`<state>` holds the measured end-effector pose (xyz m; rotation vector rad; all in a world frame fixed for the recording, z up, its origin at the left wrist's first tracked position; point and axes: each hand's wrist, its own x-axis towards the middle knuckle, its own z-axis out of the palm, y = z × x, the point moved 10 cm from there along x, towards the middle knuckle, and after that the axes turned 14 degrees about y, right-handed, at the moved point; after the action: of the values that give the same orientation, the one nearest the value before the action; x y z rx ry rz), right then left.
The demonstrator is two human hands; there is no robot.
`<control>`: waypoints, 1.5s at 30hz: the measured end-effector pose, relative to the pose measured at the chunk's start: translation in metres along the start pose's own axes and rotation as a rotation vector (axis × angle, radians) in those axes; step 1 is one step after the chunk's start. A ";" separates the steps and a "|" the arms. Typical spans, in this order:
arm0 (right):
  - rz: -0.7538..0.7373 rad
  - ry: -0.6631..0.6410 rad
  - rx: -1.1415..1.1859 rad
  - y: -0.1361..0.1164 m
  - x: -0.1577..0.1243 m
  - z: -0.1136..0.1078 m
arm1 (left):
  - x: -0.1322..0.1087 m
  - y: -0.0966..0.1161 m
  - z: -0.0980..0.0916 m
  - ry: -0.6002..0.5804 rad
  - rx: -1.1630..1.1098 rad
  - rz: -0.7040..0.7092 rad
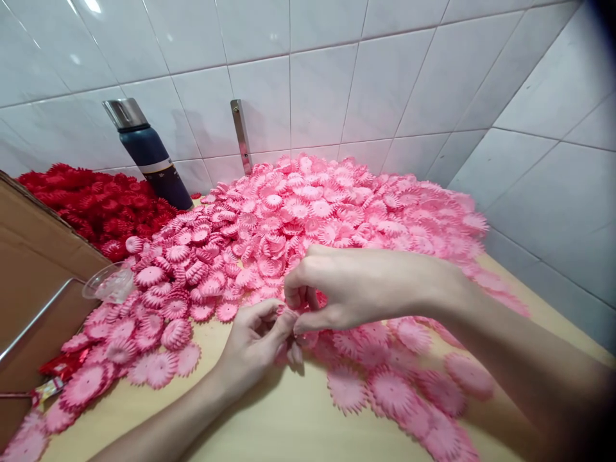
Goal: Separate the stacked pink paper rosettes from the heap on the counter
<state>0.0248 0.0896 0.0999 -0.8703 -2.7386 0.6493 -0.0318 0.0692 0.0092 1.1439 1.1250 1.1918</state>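
My left hand (250,346) is closed just above the table, its thumb and fingers pinching a small pink flower piece (287,312) that is mostly hidden by the fingers. My right hand (337,289) reaches in from the right, its thumb and forefinger pinched together right at the left fingertips. Whatever the right fingers hold is too small or too covered to make out. Behind both hands rises a big heap of pink frilled flower discs (317,208). More flat pink discs (392,391) lie under and beside my right forearm.
A dark blue bottle (156,163) with a steel cap stands by a pile of red flower pieces (106,202). A clear plastic cup (113,282) lies beside a cardboard box (43,276) at left. A metal bracket (240,138) is on the tiled wall (317,90).
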 end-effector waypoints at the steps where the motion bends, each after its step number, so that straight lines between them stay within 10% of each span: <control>1: 0.013 0.017 -0.033 0.002 -0.001 -0.002 | 0.000 0.000 0.002 -0.015 -0.040 -0.006; 19: -0.035 -0.039 -0.108 0.005 -0.001 0.008 | 0.004 -0.005 -0.004 0.053 0.015 -0.107; 45: -0.099 0.273 -0.195 0.013 0.003 -0.032 | 0.000 -0.003 -0.009 0.038 -0.168 -0.164</control>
<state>0.0387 0.1126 0.1227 -0.7905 -2.6038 0.2271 -0.0407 0.0699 0.0049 0.8878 1.1030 1.1609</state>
